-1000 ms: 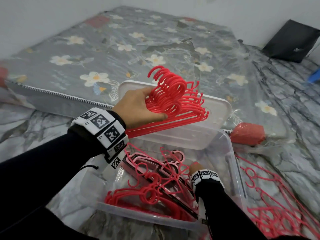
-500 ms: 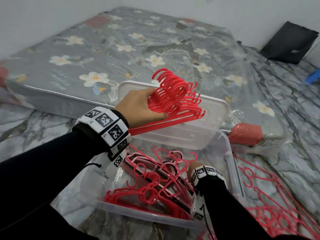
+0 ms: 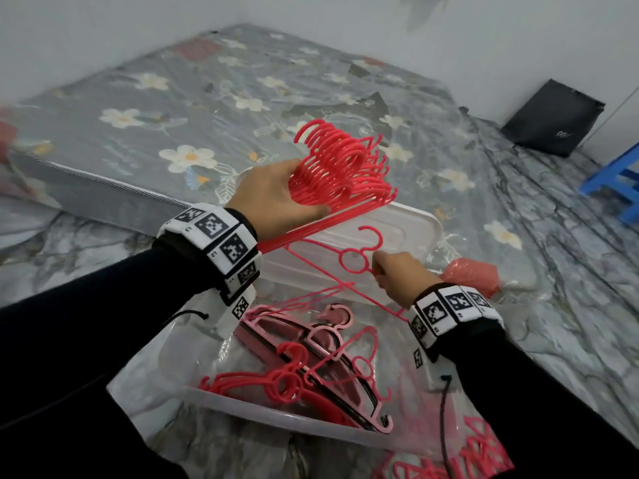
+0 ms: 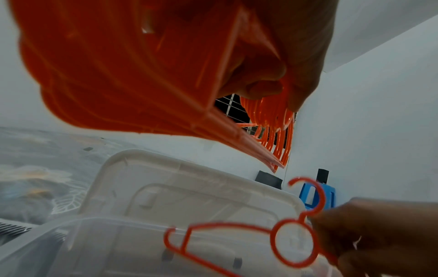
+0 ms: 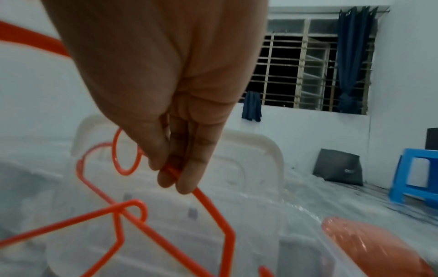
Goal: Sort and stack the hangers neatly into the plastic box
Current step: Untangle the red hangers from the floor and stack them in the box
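Note:
My left hand (image 3: 276,198) grips a thick stack of red hangers (image 3: 340,171) above the far end of the clear plastic box (image 3: 276,414); the same stack (image 4: 132,78) fills the left wrist view. My right hand (image 3: 397,276) pinches a single red hanger (image 3: 356,259) just beside its ring, lifted over the box. In the right wrist view its fingers (image 5: 180,168) close on the thin red hanger (image 5: 213,209). More red and pink hangers (image 3: 304,361) lie tangled inside the box.
The white box lid (image 3: 408,233) leans behind the box against a flowered mattress (image 3: 179,133). A red bundle (image 3: 473,274) lies to the right, loose red hangers (image 3: 460,458) on the floor at lower right. A blue stool (image 3: 615,181) and a black bag (image 3: 553,119) stand farther off.
My right hand has come up out of the box with one red hanger pinched in it. The left hand and its stack have risen slightly.

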`<act>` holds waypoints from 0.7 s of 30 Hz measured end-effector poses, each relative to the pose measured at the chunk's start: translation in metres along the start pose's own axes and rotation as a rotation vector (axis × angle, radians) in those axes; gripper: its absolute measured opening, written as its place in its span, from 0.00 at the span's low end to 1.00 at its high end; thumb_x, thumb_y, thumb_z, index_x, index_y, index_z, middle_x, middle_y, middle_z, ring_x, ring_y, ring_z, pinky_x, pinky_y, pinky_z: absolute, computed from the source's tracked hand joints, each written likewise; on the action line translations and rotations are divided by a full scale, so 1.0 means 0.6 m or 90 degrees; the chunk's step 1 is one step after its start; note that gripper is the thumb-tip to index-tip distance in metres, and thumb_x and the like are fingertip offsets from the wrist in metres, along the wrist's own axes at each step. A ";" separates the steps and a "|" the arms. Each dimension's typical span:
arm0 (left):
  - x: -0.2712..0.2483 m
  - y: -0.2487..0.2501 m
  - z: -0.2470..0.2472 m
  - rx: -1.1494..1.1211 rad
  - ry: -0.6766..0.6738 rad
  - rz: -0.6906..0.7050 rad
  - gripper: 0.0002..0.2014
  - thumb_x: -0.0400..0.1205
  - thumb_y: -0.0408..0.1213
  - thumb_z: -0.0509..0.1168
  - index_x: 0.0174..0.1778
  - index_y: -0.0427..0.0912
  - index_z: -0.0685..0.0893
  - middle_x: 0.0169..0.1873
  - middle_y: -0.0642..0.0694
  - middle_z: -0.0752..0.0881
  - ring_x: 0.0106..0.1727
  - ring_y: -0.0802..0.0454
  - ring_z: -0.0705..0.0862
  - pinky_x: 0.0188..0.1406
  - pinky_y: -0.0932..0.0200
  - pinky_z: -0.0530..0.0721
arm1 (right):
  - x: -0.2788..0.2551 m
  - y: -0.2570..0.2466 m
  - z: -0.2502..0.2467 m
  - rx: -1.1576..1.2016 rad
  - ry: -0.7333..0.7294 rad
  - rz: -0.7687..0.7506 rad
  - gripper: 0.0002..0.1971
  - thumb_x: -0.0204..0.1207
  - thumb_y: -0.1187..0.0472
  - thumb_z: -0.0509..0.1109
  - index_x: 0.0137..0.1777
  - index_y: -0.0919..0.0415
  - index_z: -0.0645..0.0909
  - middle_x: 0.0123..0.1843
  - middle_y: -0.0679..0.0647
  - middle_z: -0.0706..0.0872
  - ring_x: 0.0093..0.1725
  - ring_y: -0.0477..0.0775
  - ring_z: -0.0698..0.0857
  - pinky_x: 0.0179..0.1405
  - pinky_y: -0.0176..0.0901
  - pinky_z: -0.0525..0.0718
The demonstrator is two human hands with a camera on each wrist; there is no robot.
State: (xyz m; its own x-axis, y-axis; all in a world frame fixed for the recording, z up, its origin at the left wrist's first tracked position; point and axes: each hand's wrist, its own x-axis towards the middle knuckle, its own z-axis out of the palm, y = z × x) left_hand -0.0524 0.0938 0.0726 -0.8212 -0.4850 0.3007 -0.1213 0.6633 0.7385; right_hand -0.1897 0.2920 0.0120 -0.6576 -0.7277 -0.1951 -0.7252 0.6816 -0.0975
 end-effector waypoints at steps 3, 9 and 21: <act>-0.001 0.003 -0.004 -0.009 0.018 -0.007 0.21 0.62 0.57 0.76 0.47 0.52 0.84 0.40 0.55 0.89 0.44 0.57 0.88 0.54 0.52 0.84 | -0.023 0.009 -0.004 0.015 -0.003 -0.010 0.09 0.75 0.67 0.64 0.52 0.60 0.80 0.52 0.61 0.87 0.54 0.62 0.84 0.55 0.49 0.81; -0.003 0.004 -0.003 -0.009 0.012 -0.007 0.23 0.60 0.57 0.73 0.48 0.51 0.85 0.41 0.54 0.90 0.45 0.56 0.88 0.55 0.52 0.84 | -0.041 0.030 0.038 -0.178 -0.117 0.042 0.13 0.79 0.67 0.61 0.62 0.63 0.79 0.63 0.63 0.83 0.65 0.61 0.81 0.63 0.44 0.76; 0.007 -0.011 -0.004 0.004 0.010 0.012 0.18 0.64 0.54 0.79 0.45 0.54 0.84 0.34 0.60 0.86 0.37 0.70 0.83 0.38 0.80 0.75 | -0.072 0.013 -0.061 -0.052 0.138 -0.015 0.04 0.78 0.59 0.66 0.51 0.52 0.81 0.50 0.55 0.85 0.53 0.60 0.83 0.48 0.51 0.82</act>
State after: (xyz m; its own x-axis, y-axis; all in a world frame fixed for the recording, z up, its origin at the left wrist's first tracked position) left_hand -0.0533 0.0859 0.0703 -0.8142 -0.4818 0.3240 -0.1101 0.6760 0.7286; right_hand -0.1746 0.3259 0.0554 -0.6626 -0.7487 0.0208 -0.7490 0.6623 -0.0183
